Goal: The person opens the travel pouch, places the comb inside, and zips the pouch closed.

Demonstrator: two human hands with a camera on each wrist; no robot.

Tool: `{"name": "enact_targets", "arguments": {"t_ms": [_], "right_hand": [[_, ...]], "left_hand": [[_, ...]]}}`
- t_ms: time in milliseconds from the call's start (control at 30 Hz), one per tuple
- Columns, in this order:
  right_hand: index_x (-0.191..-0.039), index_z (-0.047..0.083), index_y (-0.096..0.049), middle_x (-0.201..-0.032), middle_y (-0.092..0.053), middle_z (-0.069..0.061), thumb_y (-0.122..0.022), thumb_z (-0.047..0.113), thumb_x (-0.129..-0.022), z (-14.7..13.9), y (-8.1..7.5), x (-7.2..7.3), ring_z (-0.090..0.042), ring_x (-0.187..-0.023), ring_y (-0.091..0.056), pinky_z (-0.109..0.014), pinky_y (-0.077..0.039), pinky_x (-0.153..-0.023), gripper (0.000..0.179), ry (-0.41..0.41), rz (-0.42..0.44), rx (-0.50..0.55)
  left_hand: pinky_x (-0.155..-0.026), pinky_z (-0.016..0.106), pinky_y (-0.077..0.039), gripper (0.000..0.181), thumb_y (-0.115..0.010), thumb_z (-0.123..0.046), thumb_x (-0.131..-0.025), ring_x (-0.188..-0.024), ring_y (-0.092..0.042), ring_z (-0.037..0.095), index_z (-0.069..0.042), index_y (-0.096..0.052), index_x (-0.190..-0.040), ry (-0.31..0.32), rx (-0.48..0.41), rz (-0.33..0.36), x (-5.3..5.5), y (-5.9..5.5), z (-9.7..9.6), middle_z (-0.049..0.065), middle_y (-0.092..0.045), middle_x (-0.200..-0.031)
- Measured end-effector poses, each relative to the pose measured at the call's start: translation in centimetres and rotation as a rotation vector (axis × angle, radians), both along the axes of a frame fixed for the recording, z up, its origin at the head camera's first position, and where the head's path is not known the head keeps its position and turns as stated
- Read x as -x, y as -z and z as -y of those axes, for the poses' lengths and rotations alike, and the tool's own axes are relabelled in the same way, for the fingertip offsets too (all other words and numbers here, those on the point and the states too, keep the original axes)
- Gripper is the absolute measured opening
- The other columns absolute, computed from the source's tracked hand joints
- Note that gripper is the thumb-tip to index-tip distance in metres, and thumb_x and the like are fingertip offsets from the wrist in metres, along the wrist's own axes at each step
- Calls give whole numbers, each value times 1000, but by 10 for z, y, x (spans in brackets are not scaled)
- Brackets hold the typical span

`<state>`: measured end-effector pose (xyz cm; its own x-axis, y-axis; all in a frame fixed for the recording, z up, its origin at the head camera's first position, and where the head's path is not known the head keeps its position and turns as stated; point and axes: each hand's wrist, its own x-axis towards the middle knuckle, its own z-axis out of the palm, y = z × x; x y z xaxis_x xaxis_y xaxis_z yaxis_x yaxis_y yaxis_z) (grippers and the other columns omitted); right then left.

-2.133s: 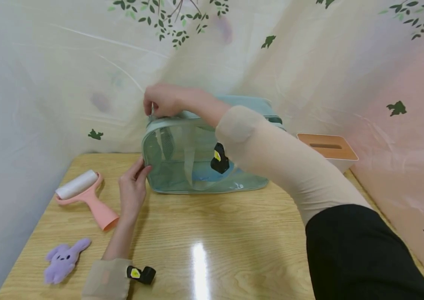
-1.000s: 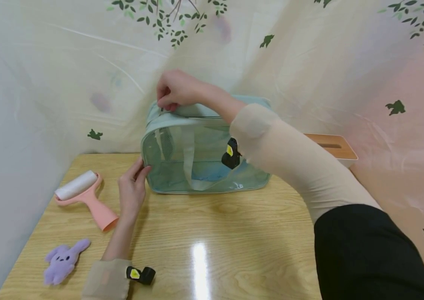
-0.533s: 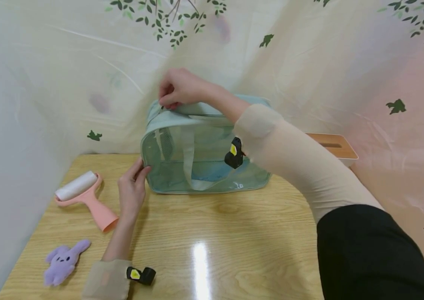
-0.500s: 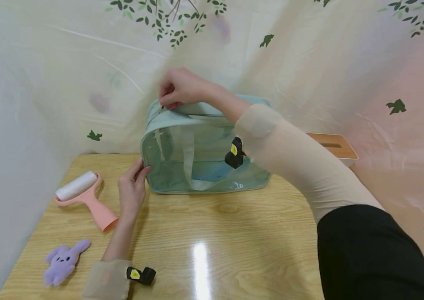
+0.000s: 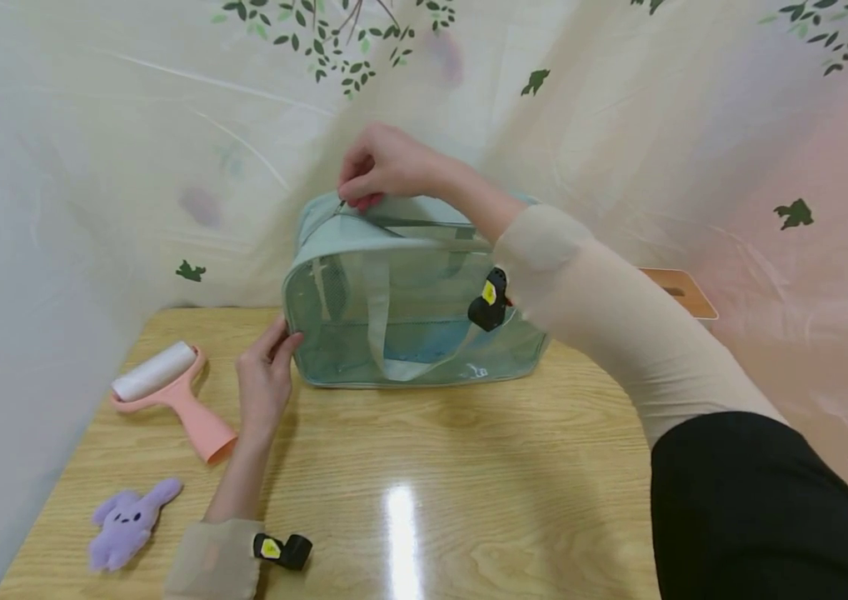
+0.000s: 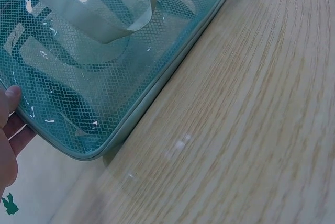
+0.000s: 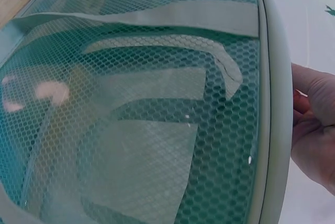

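A translucent mint-green bag with a strap handle stands upright at the back of the table. My left hand pinches its left side edge, thumb in front and fingers behind; the left wrist view shows that thumb against the mesh-patterned front. At the top left of the bag, my right hand pinches a small zip pull. To the right of the pull, a dark gap shows along the bag's top. In the right wrist view the bag's rim hides the fingertips.
On the left lie a pink-handled lint roller and a purple plush toy. A white box with a wooden slotted lid stands back right, partly behind the right sleeve. A printed cloth hangs behind the table.
My right hand has moved right and slightly up along the bag's top from its left corner, with the zip pull. My left hand stays on the bag's side.
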<state>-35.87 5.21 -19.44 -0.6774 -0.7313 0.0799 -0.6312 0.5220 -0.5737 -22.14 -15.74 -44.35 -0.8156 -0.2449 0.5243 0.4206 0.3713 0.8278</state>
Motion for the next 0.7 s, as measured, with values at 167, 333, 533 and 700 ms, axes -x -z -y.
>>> {"name": "enact_targets", "arguments": {"t_ms": [167, 333, 533, 700], "right_hand": [[-96, 0, -78, -84, -76, -2, -70, 9, -98, -10, 0, 0, -10, -77, -70, -24, -59, -76, 12, 34, 51, 52], [-98, 1, -79, -86, -77, -2, -73, 9, -96, -17, 0, -2, -10, -77, -69, -23, -58, -77, 11, 66, 73, 72], [-100, 0, -79, -86, -78, 1, -74, 9, -95, -27, 0, -2, -9, -79, -72, -24, -60, -79, 11, 88, 89, 100], [-104, 1, -79, -88, -78, 3, -73, 10, -96, -34, 0, -3, -10, -81, -73, -27, -60, -80, 13, 99, 87, 86]], "left_hand": [[-67, 3, -44, 28, -66, -5, -99, -79, -58, -8, 0, -73, -125, 0, -9, -5, 0, 0, 0, 25, -76, -109], [-67, 3, -44, 28, -66, -5, -99, -79, -59, -5, -2, -73, -126, -5, 1, 4, 0, 1, 0, 24, -76, -109], [-68, 3, -44, 30, -66, -4, -99, -80, -58, -8, -2, -72, -128, -5, -2, 5, 0, 1, -1, 25, -75, -112], [-69, 3, -44, 27, -65, -4, -99, -81, -58, -10, 0, -73, -125, -5, 12, -5, 0, 1, 0, 26, -75, -109]]}}
